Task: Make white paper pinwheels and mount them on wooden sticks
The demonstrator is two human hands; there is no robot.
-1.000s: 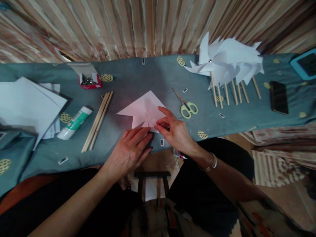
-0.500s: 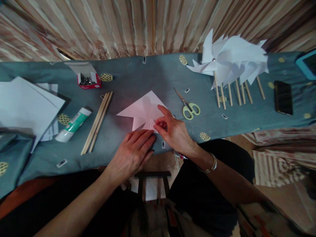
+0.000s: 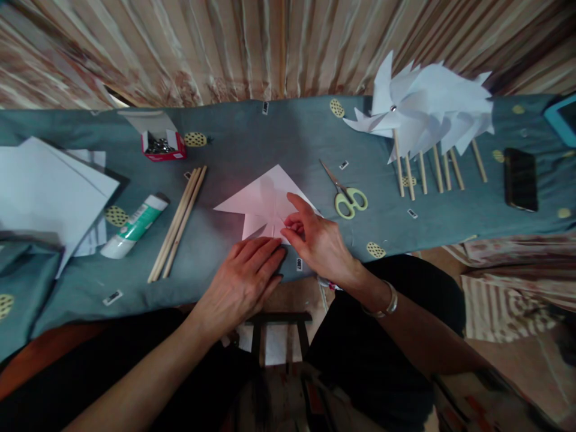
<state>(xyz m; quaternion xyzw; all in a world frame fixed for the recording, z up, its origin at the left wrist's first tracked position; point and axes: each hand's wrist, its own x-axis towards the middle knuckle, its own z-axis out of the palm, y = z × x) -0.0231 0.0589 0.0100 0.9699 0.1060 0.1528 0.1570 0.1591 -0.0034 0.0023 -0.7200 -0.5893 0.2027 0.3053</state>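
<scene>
Settling the flaps of the cut pale paper (image 3: 258, 195), it seems, I have it at twelve o'clock before me; my left hand (image 3: 247, 267) rests flat along its near edge, fingers together; my right hand (image 3: 317, 237) curls at the paper's four o'clock, though whether thumb and fingertip pinch it I cannot tell; the next move likely calls for a light touch that spares the slits. Beneath spreads a grey-green cloth (image 3: 297, 141) printed with pineapples (image 3: 336, 108); scissors (image 3: 340, 188) lie at three o'clock from the paper, wooden sticks (image 3: 177, 222) at nine, a striped curtain (image 3: 252, 48) hanging at twelve.
</scene>
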